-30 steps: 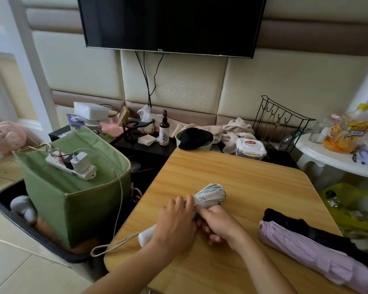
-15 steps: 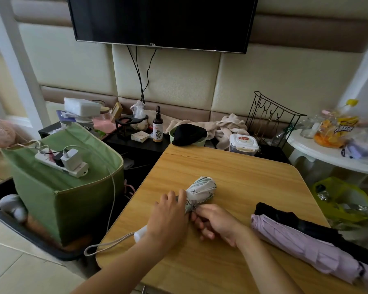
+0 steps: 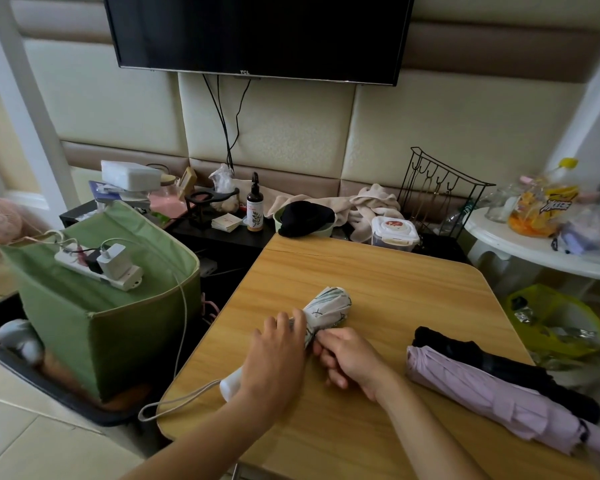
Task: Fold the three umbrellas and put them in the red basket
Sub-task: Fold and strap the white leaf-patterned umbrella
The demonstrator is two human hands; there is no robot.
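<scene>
On the far wall hangs a large black flat television, above padded cream panels. Below it, in the middle of the scene, stands the light wooden counter with rounded corners. At the left of the counter stands a green fabric storage box, and a white power strip with a white charger plugged in lies on top of it. On the right part of the counter lie two folded umbrellas side by side, touching: the pale purple umbrella is nearer, and the black umbrella is just behind it. At the far right stands a white round side table with an orange and yellow snack bag on it.

Near the middle of the counter lies the small white umbrella with a green leaf pattern, its canopy end pointing far and right. Its white handle points near and left, and a pale wrist cord goes from it over the near left edge of the counter. The left hand is curled over the body of this umbrella and grips it. The right hand has its fingers bent and pinches the umbrella at its narrow waist, just beside the left hand.
</scene>
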